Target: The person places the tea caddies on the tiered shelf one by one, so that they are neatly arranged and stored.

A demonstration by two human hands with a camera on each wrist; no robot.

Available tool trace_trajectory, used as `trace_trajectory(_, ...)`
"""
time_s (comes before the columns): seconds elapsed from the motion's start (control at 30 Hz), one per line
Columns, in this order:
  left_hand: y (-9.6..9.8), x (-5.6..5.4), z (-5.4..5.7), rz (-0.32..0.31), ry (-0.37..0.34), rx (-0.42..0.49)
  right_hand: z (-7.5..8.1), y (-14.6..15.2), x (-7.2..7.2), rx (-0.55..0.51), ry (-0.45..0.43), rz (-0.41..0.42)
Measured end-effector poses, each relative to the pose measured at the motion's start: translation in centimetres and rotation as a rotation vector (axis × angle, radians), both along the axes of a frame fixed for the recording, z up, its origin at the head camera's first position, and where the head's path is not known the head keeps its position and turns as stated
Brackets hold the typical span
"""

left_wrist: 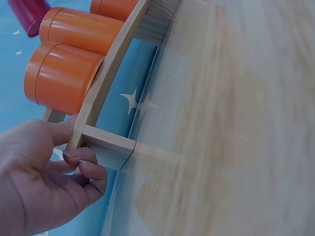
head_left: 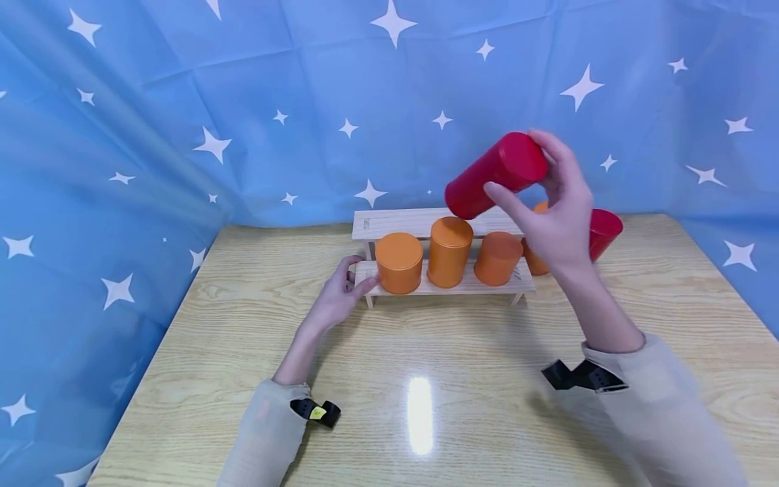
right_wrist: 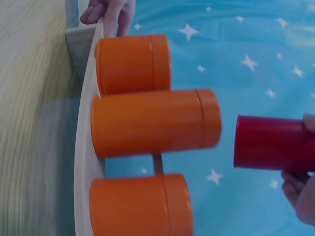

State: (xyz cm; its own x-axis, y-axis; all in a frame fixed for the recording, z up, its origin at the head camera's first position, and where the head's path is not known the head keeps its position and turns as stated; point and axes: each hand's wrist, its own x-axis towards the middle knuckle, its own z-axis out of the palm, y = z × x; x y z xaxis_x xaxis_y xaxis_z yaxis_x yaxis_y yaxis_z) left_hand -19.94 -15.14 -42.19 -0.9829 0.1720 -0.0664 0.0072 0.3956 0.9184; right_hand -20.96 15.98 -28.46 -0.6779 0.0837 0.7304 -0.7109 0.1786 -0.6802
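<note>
My right hand (head_left: 566,220) grips a red cylindrical canister (head_left: 487,176) by its near end. The canister is tilted, held up over the back tier of a two-tier wooden shelf (head_left: 389,224). In the right wrist view the red canister (right_wrist: 270,143) is apart from the orange ones. Three orange canisters, a wide one (head_left: 398,265), a tall one (head_left: 449,256) and a shorter one (head_left: 499,260), stand on the front tier. At the shelf's left end, my left hand (head_left: 337,295) pinches the front board's edge between thumb and fingers, as the left wrist view shows.
Behind my right wrist, another orange canister (head_left: 537,262) and a second red canister (head_left: 604,231) stand at the shelf's right, partly hidden. The shelf is near the back of a wooden table (head_left: 243,325). A blue curtain (head_left: 304,95) with white stars hangs behind and at the sides.
</note>
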Motion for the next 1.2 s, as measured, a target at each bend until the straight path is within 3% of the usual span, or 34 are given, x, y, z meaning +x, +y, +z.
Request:
trace_trajectory(0.23, 0.0, 0.0, 0.1, 0.001, -0.010, 0.000, -0.5, -2.5, -1.6, 0.037, -0.155, 0.042)
trace_trajectory(0.6, -0.1, 0.0, 0.0, -0.001, -0.005, 0.011, -1.3, -6.0, -4.0, 0.144, -0.143, 0.106)
trace_trajectory(0.87, 0.0, -0.1, 0.1, 0.000, -0.007, 0.002, -2.3, -7.4, -4.9, 0.256, -0.207, 0.124)
trace_trajectory(1.2, 0.0, -0.1, 0.1, 0.001, -0.010, -0.004, -1.8, -7.9, -5.3, 0.408, -0.288, 0.128)
